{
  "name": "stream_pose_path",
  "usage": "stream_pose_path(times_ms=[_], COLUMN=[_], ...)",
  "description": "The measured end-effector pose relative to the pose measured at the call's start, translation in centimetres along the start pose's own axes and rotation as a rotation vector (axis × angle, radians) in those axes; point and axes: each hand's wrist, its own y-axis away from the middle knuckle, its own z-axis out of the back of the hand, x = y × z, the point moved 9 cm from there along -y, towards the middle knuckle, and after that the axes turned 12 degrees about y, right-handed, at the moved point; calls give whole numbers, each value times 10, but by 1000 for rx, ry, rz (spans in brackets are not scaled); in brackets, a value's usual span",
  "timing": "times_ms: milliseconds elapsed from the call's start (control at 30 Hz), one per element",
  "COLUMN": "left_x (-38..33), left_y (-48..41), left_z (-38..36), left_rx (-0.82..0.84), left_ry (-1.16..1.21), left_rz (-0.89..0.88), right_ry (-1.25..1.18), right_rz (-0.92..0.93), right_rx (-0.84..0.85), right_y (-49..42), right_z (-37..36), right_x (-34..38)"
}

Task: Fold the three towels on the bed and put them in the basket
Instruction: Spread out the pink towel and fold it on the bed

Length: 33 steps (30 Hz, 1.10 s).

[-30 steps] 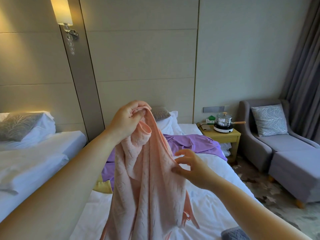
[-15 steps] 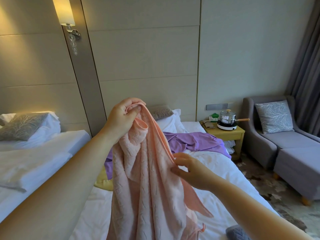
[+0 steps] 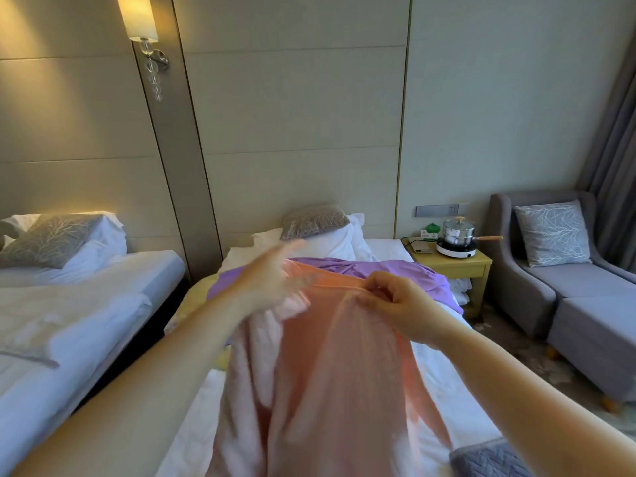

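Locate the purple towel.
Head view, centre: the purple towel lies on the right bed, behind the held pink towel and left of the yellow nightstand.

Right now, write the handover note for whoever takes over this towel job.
Right hand: fingers pinch the top edge of the pink towel, which hangs unfolded above the bed.
Left hand: blurred, at the same edge further left; grip unclear.
Purple towel: lies crumpled on the bed behind.
Yellow towel: partly under the purple one.
Basket: not in view.
Done: no towel looks folded.
Left: fold all three and put them in the basket.
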Motion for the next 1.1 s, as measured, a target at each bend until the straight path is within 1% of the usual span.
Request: stream_pose_path(times_ms=[33,67,100,167,233,300,367,500,600,667,733,800,900,967,1100], left_x=[-11,-18,-20,-20,-19,-22,-25,-33,-32,-29,-23,-18,-13,-8,-4], left_y=[6,12,15,16,11,9,5,-8,-16,-19,-22,-24,-25,-26,-25], left_z=[-30,-54,-71,-85,-86,-86,-83,-69,-57,-50,-43,-36,-25,-17,-10], left_rx=[166,295,378,425,404,385,344,233,149,90,34,-16,-89,-134,-145], left_ry=[77,120,138,137,133,165,232,252,264,250,229,232,225,214,241], left_rz=[-48,-76,-87,-87,-98,-110,-123,-187,-188,-179,-161,-151,-142,-127,-120], right_ry=[-25,-60,-91,-127,-64,89,189,248,347,361,328,347,327,253,56], right_rz=[40,72,97,101,57,28,-2,-62,-58,-66,-104,-134,-167,-176,-185], right_rx=[50,90,120,157,163,171,238,350,402,368,293,227,160,130,47], right_y=[-1,-1,-1,0,3,8,14,28,34,36,36,36,38,40,40], right_z=[-4,-7,-8,-8,-4,0,-1,1,6,15,26,34,44,49,59], right_x=[9,16,22,24,12,-3,-16,-30,-34,-34,-40,-46,-52,-55,-59])
